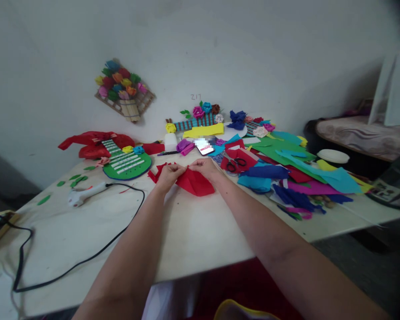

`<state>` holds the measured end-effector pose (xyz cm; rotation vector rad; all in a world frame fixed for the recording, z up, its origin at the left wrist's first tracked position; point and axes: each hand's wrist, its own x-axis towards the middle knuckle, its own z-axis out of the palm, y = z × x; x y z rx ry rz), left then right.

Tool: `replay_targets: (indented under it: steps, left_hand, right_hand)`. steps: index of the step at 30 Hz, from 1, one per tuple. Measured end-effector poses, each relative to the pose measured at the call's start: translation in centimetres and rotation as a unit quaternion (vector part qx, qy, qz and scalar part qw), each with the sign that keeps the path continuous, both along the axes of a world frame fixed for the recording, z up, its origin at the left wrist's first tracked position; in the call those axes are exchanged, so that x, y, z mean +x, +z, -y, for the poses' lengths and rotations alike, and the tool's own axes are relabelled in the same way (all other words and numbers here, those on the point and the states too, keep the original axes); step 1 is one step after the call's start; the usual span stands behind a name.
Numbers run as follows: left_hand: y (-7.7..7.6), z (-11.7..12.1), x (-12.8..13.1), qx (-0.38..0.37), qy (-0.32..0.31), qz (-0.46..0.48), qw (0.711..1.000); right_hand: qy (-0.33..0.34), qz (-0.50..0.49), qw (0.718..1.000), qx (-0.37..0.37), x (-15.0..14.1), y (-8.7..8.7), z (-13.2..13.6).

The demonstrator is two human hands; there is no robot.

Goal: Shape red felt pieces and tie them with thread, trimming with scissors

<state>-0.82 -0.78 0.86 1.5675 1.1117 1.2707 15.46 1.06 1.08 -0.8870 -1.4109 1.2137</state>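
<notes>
Both my hands meet just above the middle of the table, pinching the top edge of a piece of red crepe paper (196, 183). My left hand (169, 174) is closed on its left corner, thumb and fingers together. Close beside it, my right hand (204, 168) grips the same edge, and the paper hangs down below it. Another red piece with a jagged edge (156, 172) shows behind my left hand. Black-handled scissors (236, 164) rest on red paper to the right of my right hand. Beyond my hands lies a lit phone (204, 146).
A white glue gun (86, 194) with a black cord (108, 242) lies at left. Behind it is a green guitar-shaped craft (128, 164). Coloured paper sheets (283, 151) crowd the right side. Paper flowers (198, 111) lean against the wall. A dark jar (395, 184) stands far right.
</notes>
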Motion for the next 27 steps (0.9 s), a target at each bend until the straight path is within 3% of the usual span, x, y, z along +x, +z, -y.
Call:
replay_targets:
  steps: [15,21,27]
  left_hand:
    - [0.46,0.28,0.52,0.02,0.011,-0.009,1.0]
    - [0.63,0.68,0.73,-0.015,-0.019,0.019,1.0]
    - [0.56,0.5,0.63,0.006,0.01,-0.006,1.0]
  right_hand:
    - [0.022,-0.021,1.0,-0.003,0.07,-0.4,-0.38]
    - [0.019,-0.016,1.0,-0.015,0.16,-0.18,-0.07]
    - [0.039,-0.029,0.998,-0.027,0.04,-0.57,-0.44]
